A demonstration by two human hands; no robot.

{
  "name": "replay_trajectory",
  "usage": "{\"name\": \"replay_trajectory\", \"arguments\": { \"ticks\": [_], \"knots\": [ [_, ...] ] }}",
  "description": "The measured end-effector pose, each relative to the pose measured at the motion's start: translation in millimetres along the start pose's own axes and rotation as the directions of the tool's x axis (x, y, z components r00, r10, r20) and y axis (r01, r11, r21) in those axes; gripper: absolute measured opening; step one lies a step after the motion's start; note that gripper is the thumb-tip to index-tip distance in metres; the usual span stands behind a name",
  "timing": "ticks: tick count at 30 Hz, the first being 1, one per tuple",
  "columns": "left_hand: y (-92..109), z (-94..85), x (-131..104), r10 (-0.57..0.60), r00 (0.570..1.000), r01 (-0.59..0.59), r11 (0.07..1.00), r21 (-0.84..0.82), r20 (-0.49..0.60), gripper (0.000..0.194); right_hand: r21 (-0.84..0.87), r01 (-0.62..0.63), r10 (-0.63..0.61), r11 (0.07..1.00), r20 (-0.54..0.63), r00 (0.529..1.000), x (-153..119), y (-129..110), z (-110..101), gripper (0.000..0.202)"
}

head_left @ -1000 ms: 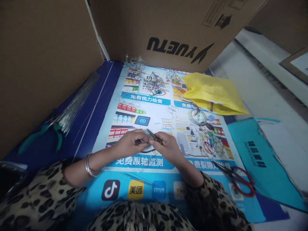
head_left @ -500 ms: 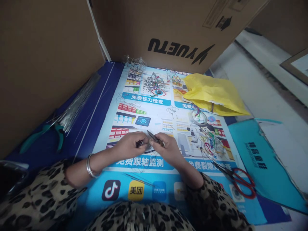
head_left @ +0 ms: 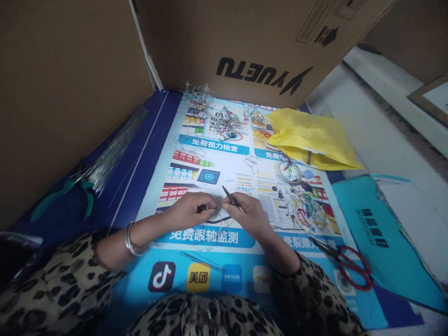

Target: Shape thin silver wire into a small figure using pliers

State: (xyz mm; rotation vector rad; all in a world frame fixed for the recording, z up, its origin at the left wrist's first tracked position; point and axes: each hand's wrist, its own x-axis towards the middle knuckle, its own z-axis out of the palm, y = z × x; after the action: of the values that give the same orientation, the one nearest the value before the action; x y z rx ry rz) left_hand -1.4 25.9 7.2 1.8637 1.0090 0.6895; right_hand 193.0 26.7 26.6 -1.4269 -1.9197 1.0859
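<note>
My right hand [head_left: 248,212] is closed around a slim dark pointed tool [head_left: 230,196], its tip sticking out up and to the left past the fingers. Just left of it, my left hand [head_left: 194,208] is closed in a pinch, with thumb and forefinger pressed together; what lies between them is too small to make out. A narrow gap separates the two hands, above the printed poster [head_left: 210,175]. Thin dark wires [head_left: 203,261] lie on the poster just in front of my body.
Red-handled scissors [head_left: 345,263] and tangled coloured wires [head_left: 310,207] lie at right. A yellow bag [head_left: 311,135] and a clear ring-shaped roll [head_left: 290,171] are behind. Teal-handled pliers [head_left: 87,200] and a wire bundle [head_left: 117,149] lie left. Cardboard [head_left: 182,42] walls the back.
My right hand has moved slightly right, away from the left. The tool's tip has shifted right and up, and the gap between my hands is wider.
</note>
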Motion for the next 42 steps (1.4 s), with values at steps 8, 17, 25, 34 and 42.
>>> {"name": "replay_trajectory", "arguments": {
  "ticks": [8, 17, 25, 34, 42],
  "knots": [
    [-2, -2.1, 1, -0.030, 0.999, 0.031, 0.999, -0.017, 0.040, 0.014, -0.040, -0.016, 0.013, 0.999, -0.073, 0.997, 0, 10, -13, 0.011],
    [-2, -3.5, 1, 0.014, 1.000, -0.014, 1.000, 0.004, -0.004, 0.011, 0.168, -0.109, 0.112, 0.980, -0.005, 0.994, -3, 12, -23, 0.012],
    [-1, -4.3, 4, 0.193, 0.978, -0.178, 0.968, -0.175, 0.074, 0.008, 0.468, -0.104, 0.177, 0.877, -0.116, 0.977, 2, 10, 1, 0.011],
    [1, -5.8, 3, 0.155, 0.971, -0.099, 0.952, -0.291, 0.179, 0.013, 0.456, -0.095, 0.189, 0.885, -0.167, 0.968, 2, 5, 12, 0.013],
    [2, -6.9, 2, 0.170, 0.962, -0.098, 0.944, -0.314, 0.212, 0.013, 0.182, -0.035, 0.041, 0.983, -0.027, 0.999, 2, -3, 0, 0.008]
  ]
}}
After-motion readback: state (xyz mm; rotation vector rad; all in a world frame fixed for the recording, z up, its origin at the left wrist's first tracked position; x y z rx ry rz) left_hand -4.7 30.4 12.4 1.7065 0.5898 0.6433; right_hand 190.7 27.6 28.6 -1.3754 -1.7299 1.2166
